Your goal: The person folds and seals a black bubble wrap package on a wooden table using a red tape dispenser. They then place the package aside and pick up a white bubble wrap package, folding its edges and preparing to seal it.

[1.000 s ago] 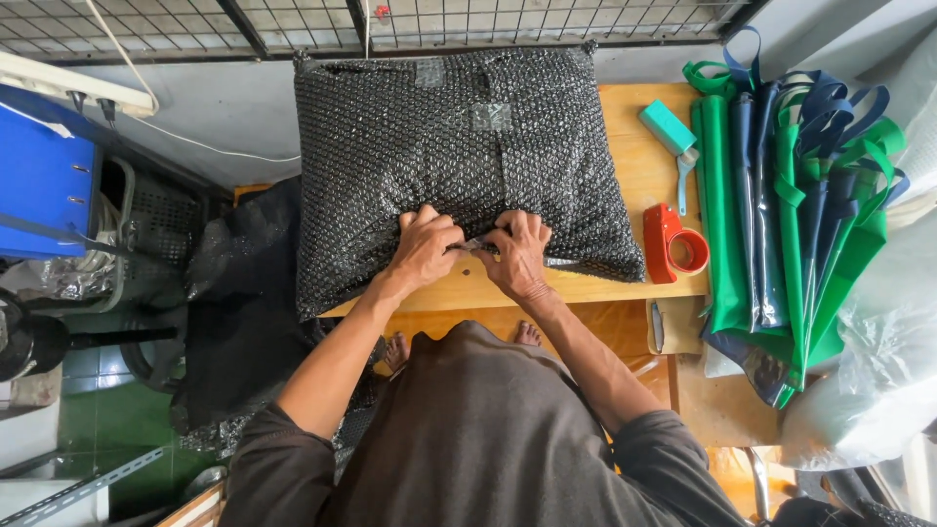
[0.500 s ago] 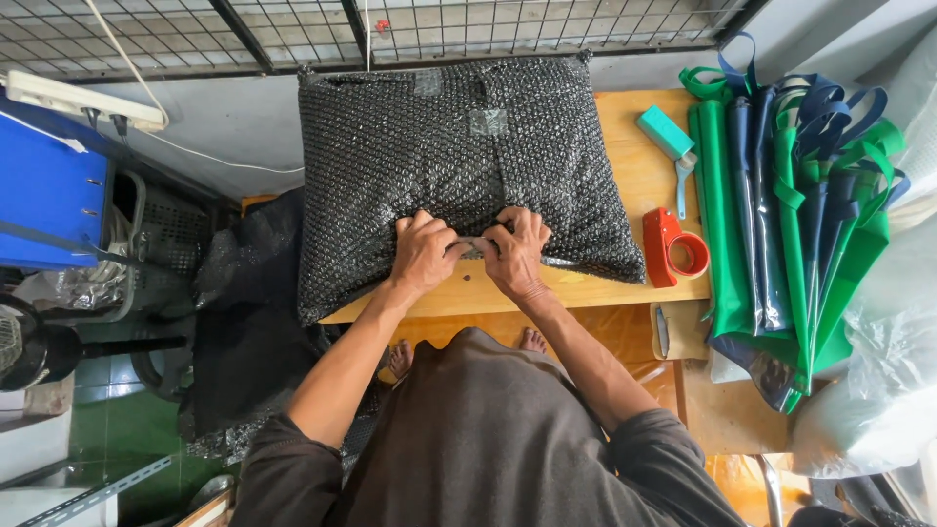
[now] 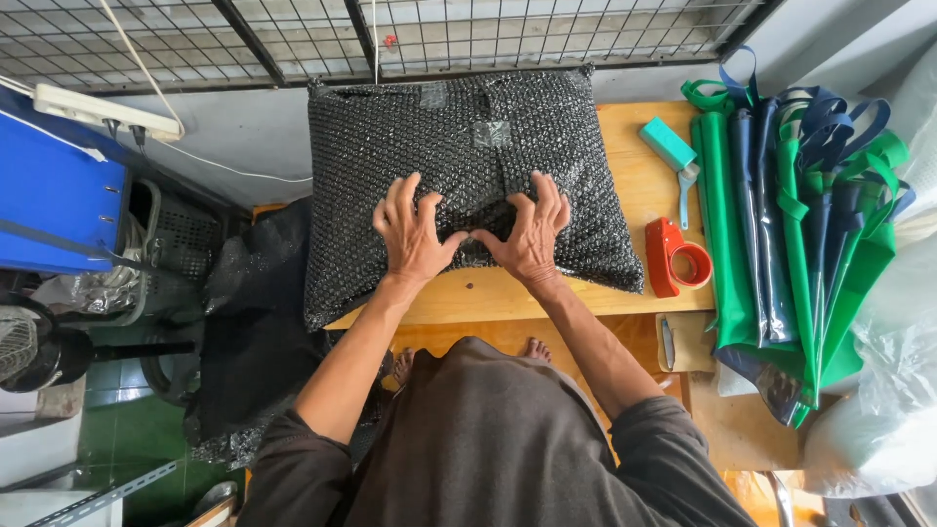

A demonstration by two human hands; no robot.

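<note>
Both hands flat on black bubble-wrapped parcel (image 3: 468, 146) | contents hidden

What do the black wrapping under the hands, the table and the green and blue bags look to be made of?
The black wrapping looks like glossy plastic bubble wrap: rows of small shiny bubbles, with clear tape patches. The table appears to be bare light wood, matte, with grain showing. The green and blue bags seem a soft matte fabric, possibly non-woven; it folds limply. Both hands, left hand and right hand, press flat on the wrapping.
</note>
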